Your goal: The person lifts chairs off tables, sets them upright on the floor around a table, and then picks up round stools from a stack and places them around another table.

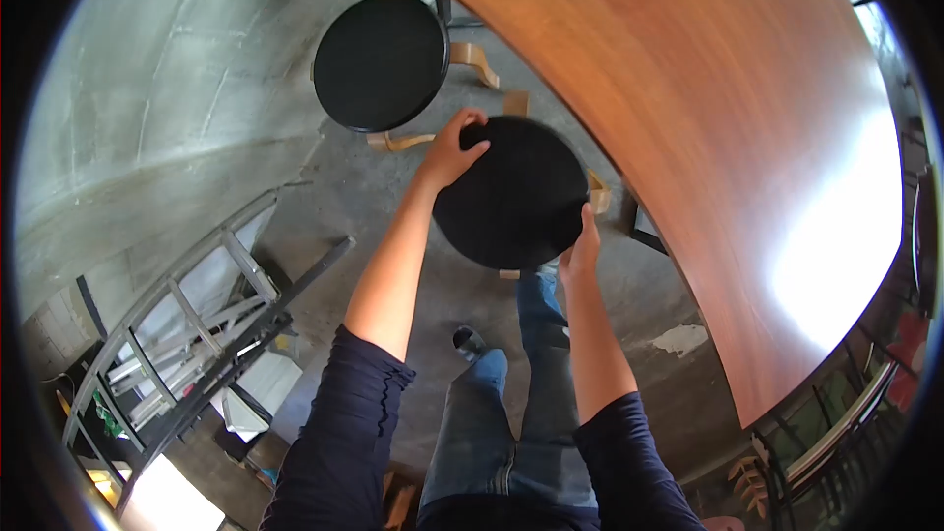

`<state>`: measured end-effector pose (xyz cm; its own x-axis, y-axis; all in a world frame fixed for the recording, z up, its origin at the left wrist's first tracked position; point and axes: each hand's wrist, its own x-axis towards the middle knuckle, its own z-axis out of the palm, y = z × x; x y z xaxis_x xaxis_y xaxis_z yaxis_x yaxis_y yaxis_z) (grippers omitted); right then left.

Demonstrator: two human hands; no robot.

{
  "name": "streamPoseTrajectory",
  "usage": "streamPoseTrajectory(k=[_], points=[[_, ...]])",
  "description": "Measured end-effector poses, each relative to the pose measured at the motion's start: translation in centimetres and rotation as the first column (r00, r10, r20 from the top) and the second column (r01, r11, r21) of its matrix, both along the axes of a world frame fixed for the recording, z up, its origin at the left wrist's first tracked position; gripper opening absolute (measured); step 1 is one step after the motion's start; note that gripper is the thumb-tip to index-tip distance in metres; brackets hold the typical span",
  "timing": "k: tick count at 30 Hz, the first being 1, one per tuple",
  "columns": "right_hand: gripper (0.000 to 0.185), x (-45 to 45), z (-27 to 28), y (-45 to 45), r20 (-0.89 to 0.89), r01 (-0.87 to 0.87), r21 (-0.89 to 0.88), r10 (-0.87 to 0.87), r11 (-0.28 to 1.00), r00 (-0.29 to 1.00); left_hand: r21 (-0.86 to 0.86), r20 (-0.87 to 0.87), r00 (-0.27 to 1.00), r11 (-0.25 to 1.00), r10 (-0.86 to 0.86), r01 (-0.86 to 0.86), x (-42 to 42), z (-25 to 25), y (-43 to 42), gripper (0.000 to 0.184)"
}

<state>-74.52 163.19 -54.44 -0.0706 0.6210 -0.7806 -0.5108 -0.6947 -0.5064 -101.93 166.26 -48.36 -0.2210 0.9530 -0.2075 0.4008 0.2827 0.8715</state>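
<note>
A round stool (511,197) with a black seat and pale bent-wood legs is in front of me, seen from above. My left hand (459,150) grips the rim at its upper left, the thumb lying over the seat's edge. On the lower right side my right hand (580,248) holds the rim, thumb up along the edge and the other fingers hidden beneath. Most of the legs are hidden under the seat. A second black-topped stool (382,62) of the same kind stands on the floor beyond my left hand.
A large reddish-brown wooden tabletop (708,118) curves along the right, its edge close to the held stool. A metal ladder (187,320) and other gear lie at the left. Behind the second stool rises a grey wall (167,88). My feet are on the concrete floor (629,285).
</note>
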Motion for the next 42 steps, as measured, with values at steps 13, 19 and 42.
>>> streamPoseTrajectory(k=[13,19,42], points=[[0.054,3.7,0.9,1.7,0.204,-0.579,-0.178,0.605,0.796,0.769,-0.259,0.729,0.589,0.937,0.348,-0.234,5.1,11.4,-13.1,0.045],[0.06,5.5,4.5,0.1,0.579,-0.777,-0.621,0.728,0.104,-0.366,0.676,0.723,0.134,0.654,-0.678,-0.339,14.0,35.6,-28.5,0.033],[0.021,-14.1,22.3,-48.8,0.56,-0.53,-0.042,0.419,-0.847,-0.715,0.41,0.762,0.613,-0.577,-0.21,-0.707,24.4,62.2,-77.5,0.018]])
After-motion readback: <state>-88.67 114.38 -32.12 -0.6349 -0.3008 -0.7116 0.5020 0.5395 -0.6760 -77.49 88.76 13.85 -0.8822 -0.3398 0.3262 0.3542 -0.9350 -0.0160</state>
